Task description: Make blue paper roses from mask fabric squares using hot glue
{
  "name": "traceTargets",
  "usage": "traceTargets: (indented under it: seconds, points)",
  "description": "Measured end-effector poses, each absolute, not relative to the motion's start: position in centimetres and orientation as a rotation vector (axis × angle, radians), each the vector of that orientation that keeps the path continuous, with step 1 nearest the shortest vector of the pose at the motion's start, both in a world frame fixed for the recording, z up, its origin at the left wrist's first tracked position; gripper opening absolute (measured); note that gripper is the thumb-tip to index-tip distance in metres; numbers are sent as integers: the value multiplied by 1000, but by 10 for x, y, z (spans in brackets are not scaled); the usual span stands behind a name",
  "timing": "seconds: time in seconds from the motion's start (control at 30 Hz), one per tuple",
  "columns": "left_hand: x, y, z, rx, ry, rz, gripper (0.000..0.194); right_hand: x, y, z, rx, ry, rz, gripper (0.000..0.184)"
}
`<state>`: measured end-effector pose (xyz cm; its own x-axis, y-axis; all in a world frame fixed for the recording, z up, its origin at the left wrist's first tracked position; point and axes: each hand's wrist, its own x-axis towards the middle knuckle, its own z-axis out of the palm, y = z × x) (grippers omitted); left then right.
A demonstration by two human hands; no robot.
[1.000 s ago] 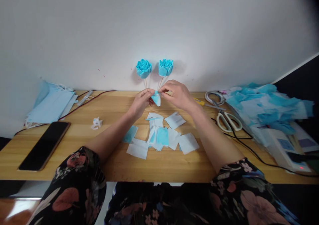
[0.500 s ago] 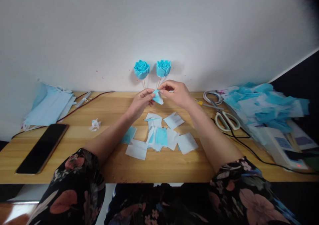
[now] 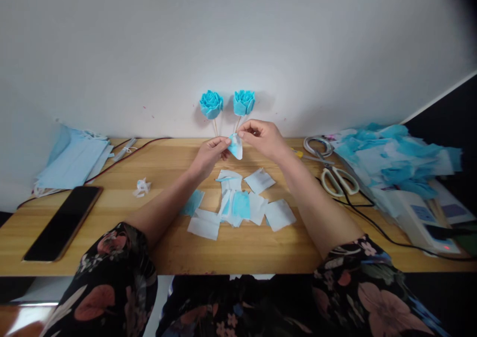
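Between my two hands is a small piece of blue and white mask fabric (image 3: pixel 235 147), partly folded over. My left hand (image 3: pixel 211 154) pinches its left side between thumb and fingers. At its upper right edge, my right hand (image 3: pixel 261 137) is closed in a pinch on the same piece. Below them on the table lie several cut fabric squares, such as a blue square (image 3: pixel 241 205), a white square (image 3: pixel 280 214) and another white square (image 3: pixel 204 223). Two blue fabric roses, a left rose (image 3: pixel 211 104) and a right rose (image 3: pixel 244 103), stand on thin sticks behind my hands.
A phone (image 3: pixel 63 223), blue masks (image 3: pixel 74 158) and a crumpled white scrap (image 3: pixel 142 187) lie at the left. To the right are scissors (image 3: pixel 340 180), a coiled cable (image 3: pixel 318 146), a heap of blue and white fabric (image 3: pixel 402 153) and a white device (image 3: pixel 419 222) with a red light.
The fabric piece has changed shape between my fingers: its lower corner looks rounder and more white shows on its right side. My hands have barely moved.
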<state>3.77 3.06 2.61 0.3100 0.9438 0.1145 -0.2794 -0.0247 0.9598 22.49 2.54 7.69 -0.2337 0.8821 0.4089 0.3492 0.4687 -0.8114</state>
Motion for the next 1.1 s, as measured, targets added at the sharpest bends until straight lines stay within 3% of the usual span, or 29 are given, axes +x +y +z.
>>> traceTargets:
  seconds: [0.43, 0.7, 1.1]
  points:
    - [37, 31, 25, 1239, 774, 1167, 43, 228, 29, 79, -1073, -1783, 645, 20]
    - [40, 25, 32, 1327, 856, 1168, 36, 224, 26, 71, -1050, -1959, 790, 48]
    - [39, 22, 33, 1413, 859, 1131, 37, 221, 27, 63, -1066, -2005, 804, 49]
